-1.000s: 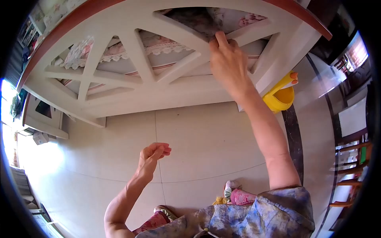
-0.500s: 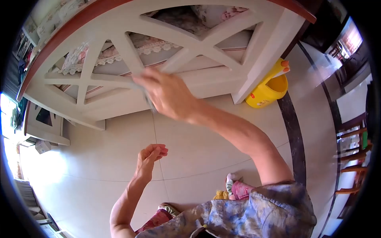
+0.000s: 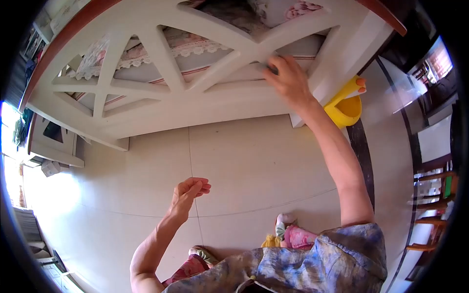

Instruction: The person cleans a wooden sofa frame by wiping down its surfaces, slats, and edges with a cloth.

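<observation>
My right hand (image 3: 289, 80) reaches up to the white wooden bed end (image 3: 215, 105), at the lower part of its right-hand cross lattice. The fingers are curled round a small grey cloth (image 3: 271, 69), mostly covered by the hand, so its shape is hard to make out. Below, over the floor, my left hand (image 3: 190, 193) hangs in the air with thumb and fingers drawn together. Nothing shows in that hand. Behind the lattice lies bedding with a lace-edged cover (image 3: 195, 48).
A yellow plastic container (image 3: 346, 111) stands on the floor by the bed's right leg. Wooden chairs (image 3: 432, 222) are at the far right. To the left is a white cabinet (image 3: 53, 141) with a small box (image 3: 51, 168) near it. Pale floor tiles (image 3: 239, 166) lie below.
My right hand has moved to the right along the bed end, from the middle to the right-hand lattice, with the cloth. The left hand has barely moved.
</observation>
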`<state>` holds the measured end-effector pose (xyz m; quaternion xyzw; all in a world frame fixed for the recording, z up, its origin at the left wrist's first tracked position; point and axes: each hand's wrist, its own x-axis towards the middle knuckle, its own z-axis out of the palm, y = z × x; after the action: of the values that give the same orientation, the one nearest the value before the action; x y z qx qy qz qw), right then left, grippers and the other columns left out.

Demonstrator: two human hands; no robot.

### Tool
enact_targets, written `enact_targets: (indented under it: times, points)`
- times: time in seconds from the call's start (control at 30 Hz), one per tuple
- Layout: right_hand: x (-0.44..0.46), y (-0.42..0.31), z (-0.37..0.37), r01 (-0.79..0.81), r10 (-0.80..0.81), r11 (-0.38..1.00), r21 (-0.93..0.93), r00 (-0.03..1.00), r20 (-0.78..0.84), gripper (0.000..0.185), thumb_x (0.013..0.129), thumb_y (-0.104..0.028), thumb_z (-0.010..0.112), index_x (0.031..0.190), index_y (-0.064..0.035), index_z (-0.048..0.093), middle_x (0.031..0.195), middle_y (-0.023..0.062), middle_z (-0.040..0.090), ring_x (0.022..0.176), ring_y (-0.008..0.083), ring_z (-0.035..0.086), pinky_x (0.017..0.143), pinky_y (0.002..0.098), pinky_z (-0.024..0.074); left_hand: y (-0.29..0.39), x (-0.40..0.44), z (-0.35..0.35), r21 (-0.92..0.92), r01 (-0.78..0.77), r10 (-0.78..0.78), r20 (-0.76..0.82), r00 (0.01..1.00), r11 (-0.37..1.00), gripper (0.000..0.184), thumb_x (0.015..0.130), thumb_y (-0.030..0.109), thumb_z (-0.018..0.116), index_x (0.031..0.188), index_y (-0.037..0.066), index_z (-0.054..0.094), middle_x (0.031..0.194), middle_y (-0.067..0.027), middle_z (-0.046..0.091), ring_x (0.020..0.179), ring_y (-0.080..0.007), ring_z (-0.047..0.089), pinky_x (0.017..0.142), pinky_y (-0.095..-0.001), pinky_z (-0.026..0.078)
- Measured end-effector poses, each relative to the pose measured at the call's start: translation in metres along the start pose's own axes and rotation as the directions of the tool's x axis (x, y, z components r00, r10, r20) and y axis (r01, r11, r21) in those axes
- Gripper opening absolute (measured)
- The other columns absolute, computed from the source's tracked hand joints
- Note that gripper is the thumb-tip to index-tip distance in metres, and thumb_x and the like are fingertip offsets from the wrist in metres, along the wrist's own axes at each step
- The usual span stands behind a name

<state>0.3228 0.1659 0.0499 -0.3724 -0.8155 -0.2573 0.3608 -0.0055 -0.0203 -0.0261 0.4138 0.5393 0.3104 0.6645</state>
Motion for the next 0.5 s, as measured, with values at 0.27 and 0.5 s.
enact_targets:
  times: [0.27, 0.5]
  points:
    - [-0.007, -0.006, -0.013, -0.129, 0.127, 0.990, -0.062, 0.991, -0.033, 0.028, 0.065, 0.006, 0.060, 0.091, -0.0066, 0.060, 0.098, 0.0080, 0.051, 0.088, 0.0288, 0.054, 0.062, 0.0357, 0.0506, -0.009, -0.007, -0.011, -0.047, 0.079, -0.080, -0.028, 0.996, 0.996, 0.027, 0.092, 0.022, 0.050, 0.106, 0.001, 0.060, 0.095, -0.0090, 0.064, 0.089, -0.0172, 0.060, 0.083, -0.0307, 0.045]
    - [0.007, -0.075, 0.076, -0.121, 0.132, 0.967, 0.226, 0.991, -0.037, 0.032, 0.071, 0.005, 0.062, 0.101, -0.0068, 0.061, 0.098, 0.0100, 0.053, 0.086, 0.0279, 0.058, 0.066, 0.0376, 0.0515, 0.000, -0.023, -0.031, -0.058, 0.029, -0.036, -0.132, 0.991, 0.998, 0.028, 0.092, 0.026, 0.053, 0.104, 0.002, 0.060, 0.094, -0.0082, 0.065, 0.088, -0.0170, 0.061, 0.085, -0.0312, 0.045]
